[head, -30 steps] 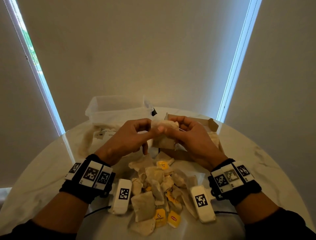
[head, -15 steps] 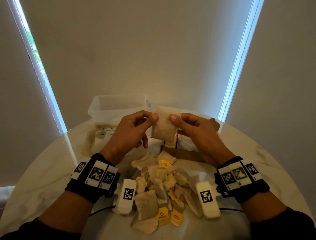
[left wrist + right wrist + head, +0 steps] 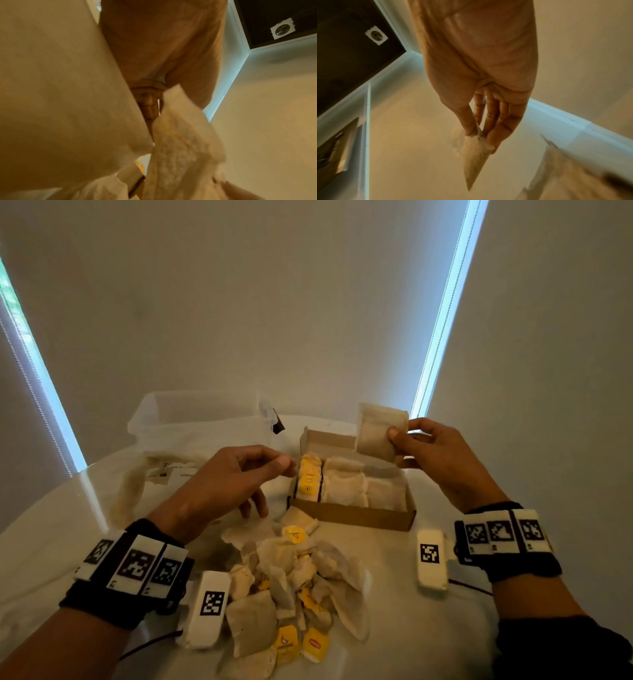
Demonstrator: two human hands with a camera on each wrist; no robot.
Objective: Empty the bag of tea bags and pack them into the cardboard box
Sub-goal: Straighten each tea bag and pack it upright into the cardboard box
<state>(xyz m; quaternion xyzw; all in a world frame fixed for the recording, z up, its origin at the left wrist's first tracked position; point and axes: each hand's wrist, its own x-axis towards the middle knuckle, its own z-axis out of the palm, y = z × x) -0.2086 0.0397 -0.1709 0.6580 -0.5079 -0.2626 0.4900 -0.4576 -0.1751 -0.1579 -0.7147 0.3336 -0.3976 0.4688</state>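
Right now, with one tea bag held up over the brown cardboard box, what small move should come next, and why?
Probably lower the beige paper tea bag, pinched by the right hand, into the open brown cardboard box: it hangs above the box's far right end, beside rows already packed.

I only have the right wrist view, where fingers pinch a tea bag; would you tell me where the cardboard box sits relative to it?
Observer: In the head view, the right hand holds the tea bag above the far right corner of the cardboard box, clear of its contents.
Operator: Thank you. Is the box filled?
Observer: Tea bags stand in rows across it, with yellow tags at its left end. I cannot tell whether there is a gap.
Operator: And the left hand?
Observer: The left hand hovers by the box's left end, fingers loosely curled, holding nothing I can see.
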